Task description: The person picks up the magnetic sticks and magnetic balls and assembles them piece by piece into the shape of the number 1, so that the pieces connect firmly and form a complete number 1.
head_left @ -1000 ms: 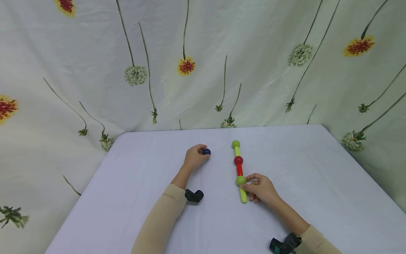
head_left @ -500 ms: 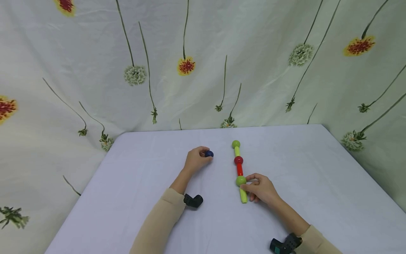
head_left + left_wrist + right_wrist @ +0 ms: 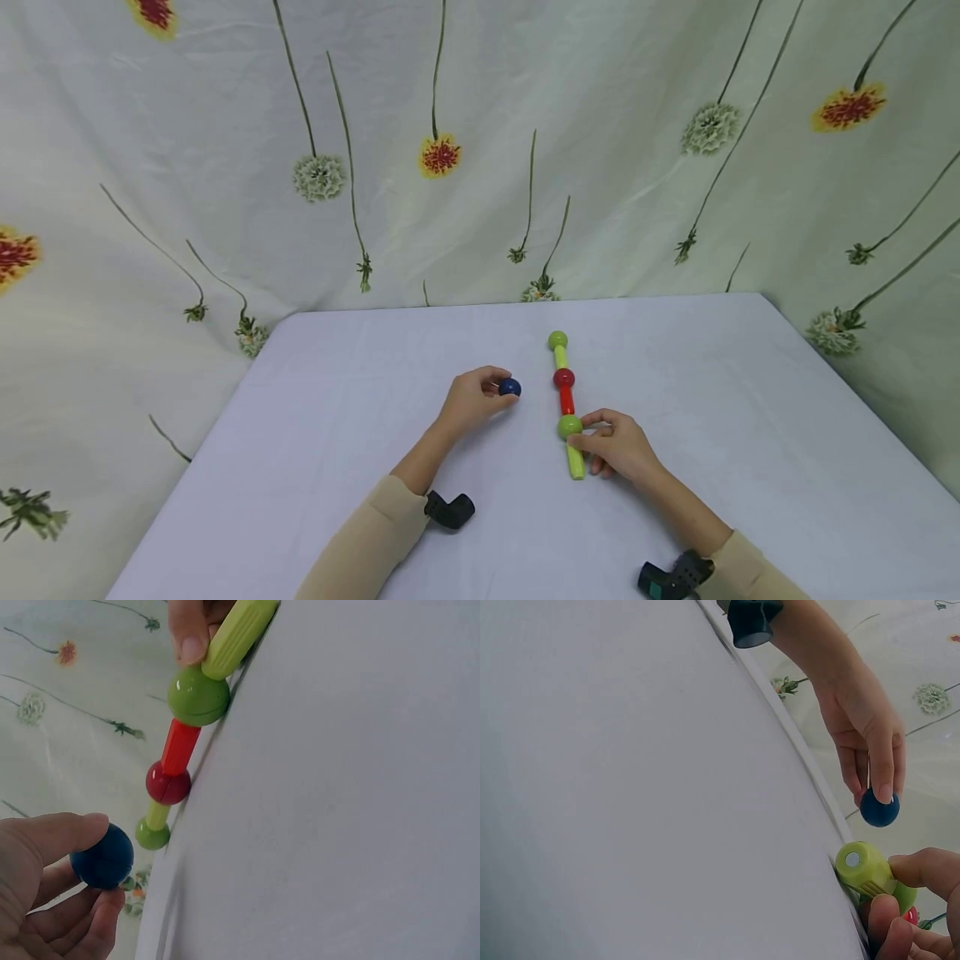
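Note:
My left hand pinches a dark blue ball between thumb and fingertips, left of a straight chain of toy balls and rods. The chain lies on the table, running away from me: a green rod, a large green ball, a red rod, a red ball, a short green rod and a small green ball. My right hand pinches the near end where the large green ball meets its rod. In the right wrist view that rod's free end shows a silvery round spot.
A white-covered table spreads beneath both hands. Behind it hangs a flower-printed cloth. Black wrist cameras sit on the left wrist and right wrist.
My left hand has come nearer and to the right with the blue ball, closer to the chain. The right hand and the chain have stayed put.

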Demonstrator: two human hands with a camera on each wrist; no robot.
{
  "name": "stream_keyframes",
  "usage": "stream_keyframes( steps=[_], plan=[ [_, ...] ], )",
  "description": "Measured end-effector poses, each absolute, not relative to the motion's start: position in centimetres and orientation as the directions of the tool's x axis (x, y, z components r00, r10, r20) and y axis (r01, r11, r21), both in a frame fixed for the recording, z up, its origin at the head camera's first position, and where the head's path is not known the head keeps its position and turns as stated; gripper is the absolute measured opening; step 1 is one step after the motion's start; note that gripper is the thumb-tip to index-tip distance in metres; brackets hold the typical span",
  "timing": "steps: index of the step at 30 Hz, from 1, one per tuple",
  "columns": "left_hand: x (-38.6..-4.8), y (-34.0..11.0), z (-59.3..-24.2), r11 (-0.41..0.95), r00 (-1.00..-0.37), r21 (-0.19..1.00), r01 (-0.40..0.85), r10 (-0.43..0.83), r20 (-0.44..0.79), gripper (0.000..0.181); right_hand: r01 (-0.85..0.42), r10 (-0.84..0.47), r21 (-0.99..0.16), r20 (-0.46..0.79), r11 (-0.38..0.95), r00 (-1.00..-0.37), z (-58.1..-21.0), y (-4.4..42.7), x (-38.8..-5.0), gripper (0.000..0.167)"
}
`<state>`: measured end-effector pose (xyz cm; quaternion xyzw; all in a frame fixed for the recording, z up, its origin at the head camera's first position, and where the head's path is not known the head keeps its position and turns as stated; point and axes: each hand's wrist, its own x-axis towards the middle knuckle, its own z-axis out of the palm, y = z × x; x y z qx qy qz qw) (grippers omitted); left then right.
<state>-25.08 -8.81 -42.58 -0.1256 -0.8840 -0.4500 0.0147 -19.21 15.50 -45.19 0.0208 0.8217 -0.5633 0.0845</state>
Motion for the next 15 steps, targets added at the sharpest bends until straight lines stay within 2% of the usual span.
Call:
stream_keyframes(
  steps=[15],
  plan=[
    [-21.7,-7.1,-42.5,0.543,-0.916,0.769,0.338,0.378,0.136,0.031,0.144,-0.041,-0.913,-0.173,0.382,-0.984,-45.1,15.4,-19.2,0.034]
  ],
)
